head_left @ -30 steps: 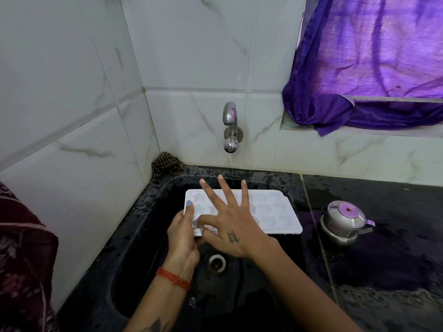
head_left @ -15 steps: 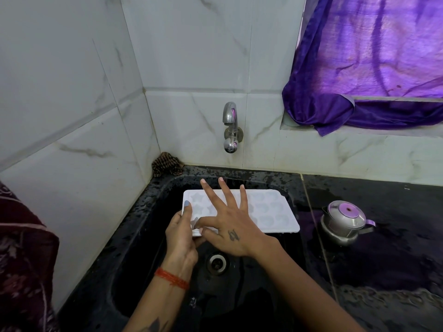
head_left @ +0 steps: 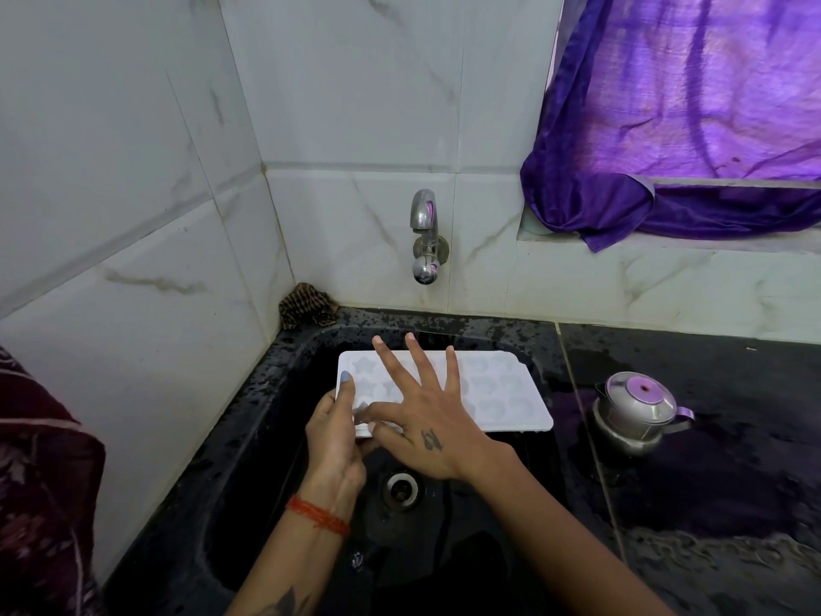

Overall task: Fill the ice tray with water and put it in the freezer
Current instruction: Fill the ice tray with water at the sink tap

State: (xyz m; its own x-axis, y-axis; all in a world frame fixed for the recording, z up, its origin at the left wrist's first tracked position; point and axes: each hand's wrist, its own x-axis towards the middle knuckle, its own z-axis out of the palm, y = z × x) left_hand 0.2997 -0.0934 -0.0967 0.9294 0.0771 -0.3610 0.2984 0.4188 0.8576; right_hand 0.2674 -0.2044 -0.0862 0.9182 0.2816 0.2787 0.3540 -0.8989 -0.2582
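A white ice tray (head_left: pixel 502 391) with star and heart shaped cells hangs level over the black sink (head_left: pixel 249 460), below the chrome tap (head_left: pixel 425 235). My left hand (head_left: pixel 335 437) grips the tray's near left corner, thumb on top. My right hand (head_left: pixel 422 420) lies over the tray's left half with three fingers spread; its thumb and forefinger pinch at the near left edge. No water runs from the tap. Whether the cells hold water I cannot tell.
The sink drain (head_left: pixel 402 489) lies under my hands. A small steel kettle (head_left: pixel 637 411) stands on the wet black counter (head_left: pixel 711 504) to the right. A brown scrubber (head_left: pixel 306 311) sits in the back left corner. A purple curtain (head_left: pixel 684 126) hangs over the sill.
The tray and both hands have shifted slightly left and down. The grip has stayed the same.
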